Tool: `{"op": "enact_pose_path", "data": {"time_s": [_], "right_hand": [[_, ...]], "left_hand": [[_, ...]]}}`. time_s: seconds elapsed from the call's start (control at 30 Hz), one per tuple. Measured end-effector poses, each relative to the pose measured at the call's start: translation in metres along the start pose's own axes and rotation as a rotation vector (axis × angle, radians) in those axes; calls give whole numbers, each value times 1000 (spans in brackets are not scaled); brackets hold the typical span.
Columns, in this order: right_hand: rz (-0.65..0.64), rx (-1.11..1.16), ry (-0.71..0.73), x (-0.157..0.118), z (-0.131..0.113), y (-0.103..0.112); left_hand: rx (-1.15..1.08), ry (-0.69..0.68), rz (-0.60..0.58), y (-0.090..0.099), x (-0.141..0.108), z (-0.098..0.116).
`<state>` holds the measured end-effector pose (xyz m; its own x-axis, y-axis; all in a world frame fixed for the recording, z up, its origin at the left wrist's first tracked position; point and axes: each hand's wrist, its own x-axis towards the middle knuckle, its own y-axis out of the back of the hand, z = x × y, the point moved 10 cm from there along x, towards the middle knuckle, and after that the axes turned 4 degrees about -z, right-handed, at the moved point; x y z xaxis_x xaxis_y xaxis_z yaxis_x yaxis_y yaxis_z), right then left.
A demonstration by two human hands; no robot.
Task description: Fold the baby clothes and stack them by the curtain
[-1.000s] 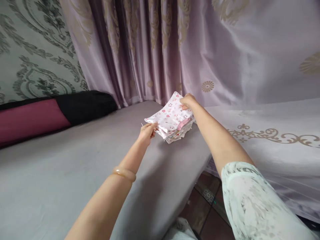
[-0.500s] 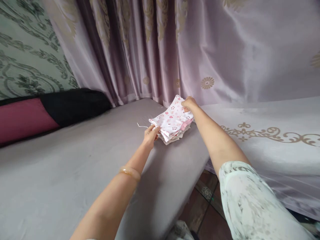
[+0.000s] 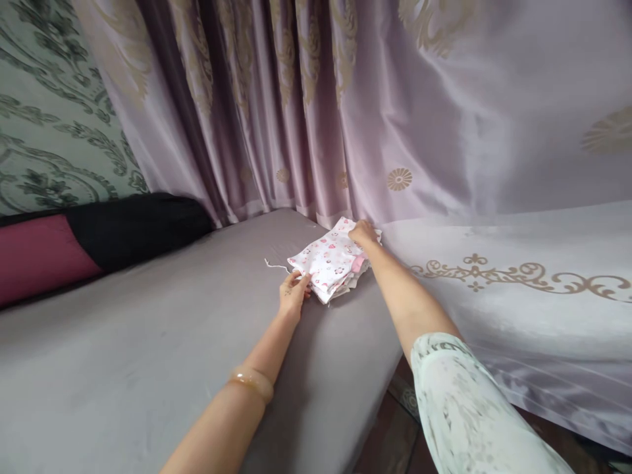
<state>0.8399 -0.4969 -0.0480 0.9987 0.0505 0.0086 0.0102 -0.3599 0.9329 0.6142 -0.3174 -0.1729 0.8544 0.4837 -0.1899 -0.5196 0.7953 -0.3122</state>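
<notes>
A folded white garment (image 3: pixel 328 253) with a pink and red flower-and-heart print and a pink trim lies on top of a stack of folded cloths (image 3: pixel 348 288). My left hand (image 3: pixel 293 293) is closed on its near left corner, thumb on top and the other fingers partly hidden along the stack's side. At the far right edge, my right hand (image 3: pixel 364 236) grips the garment with the thumb over the print; its other fingers are mostly hidden. A thin white cord (image 3: pixel 276 265) sticks out to the left of the stack.
The stack rests on a grey sheet-covered bed (image 3: pixel 197 355) near its far right corner. Purple curtains (image 3: pixel 316 131) hang behind it. A black and maroon bolster (image 3: pixel 123 234) lies at the left. White fabric with gold scrollwork (image 3: pixel 518 280) hangs at the right, above a tiled floor (image 3: pixel 390 434).
My right hand has come down slightly with the garment's far edge, which now lies flatter on the stack. My left hand stays at the near corner. The view has tilted up a little.
</notes>
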Motion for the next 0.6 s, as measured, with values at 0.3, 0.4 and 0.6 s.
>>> {"op": "enact_pose_path", "data": {"time_s": [0.3, 0.4, 0.6], "right_hand": [[120, -237, 90, -10, -4, -16], [129, -284, 116, -12, 0, -22], [-63, -127, -120, -13, 37, -34]], "left_hand": [[27, -143, -34, -3, -10, 10], [48, -201, -64, -5, -11, 13], [118, -207, -127, -9, -7, 10]]}}
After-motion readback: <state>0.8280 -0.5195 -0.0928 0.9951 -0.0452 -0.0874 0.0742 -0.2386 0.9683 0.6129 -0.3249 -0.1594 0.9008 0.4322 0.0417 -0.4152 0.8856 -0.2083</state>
